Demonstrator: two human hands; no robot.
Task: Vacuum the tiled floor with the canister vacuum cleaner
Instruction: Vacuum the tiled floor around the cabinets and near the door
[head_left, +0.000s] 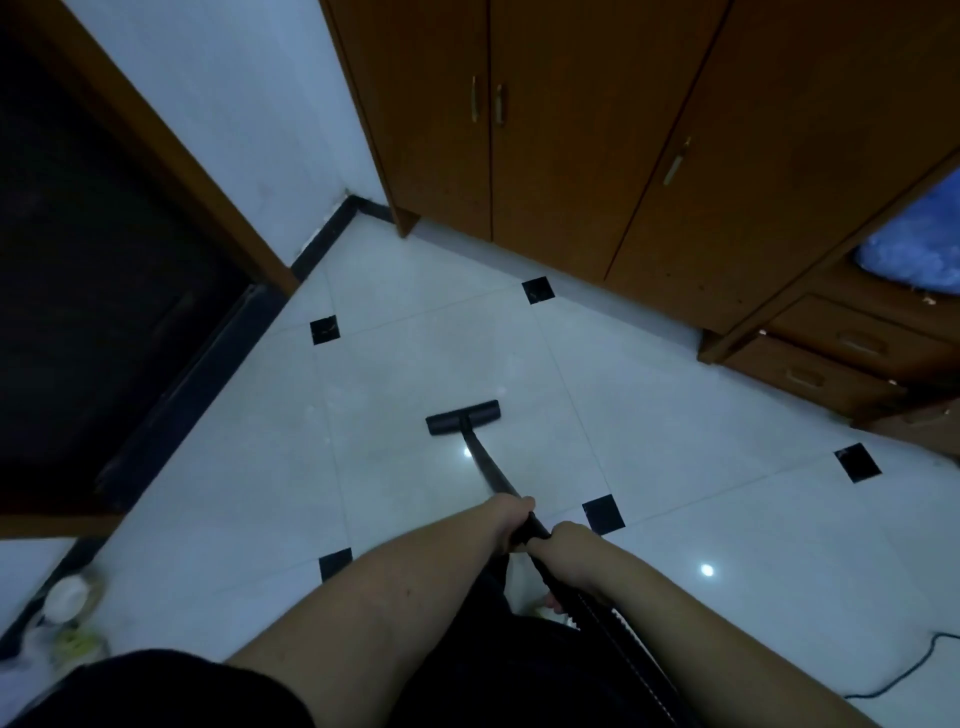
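place: home room | evidence: wooden wardrobe (571, 130), drawers (841, 343), tiled floor (415, 364), doorway (104, 260)

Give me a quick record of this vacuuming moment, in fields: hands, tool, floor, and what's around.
left hand: grips the wand, nearer the floor head
right hand: grips the wand just behind the left
wand: black, slanting down to the floor head
floor head: flat on a white tile, apart from the cabinets
floor: glossy white tiles with small black squares
cabinets: brown wood, doors shut
cable: on the floor, lower right
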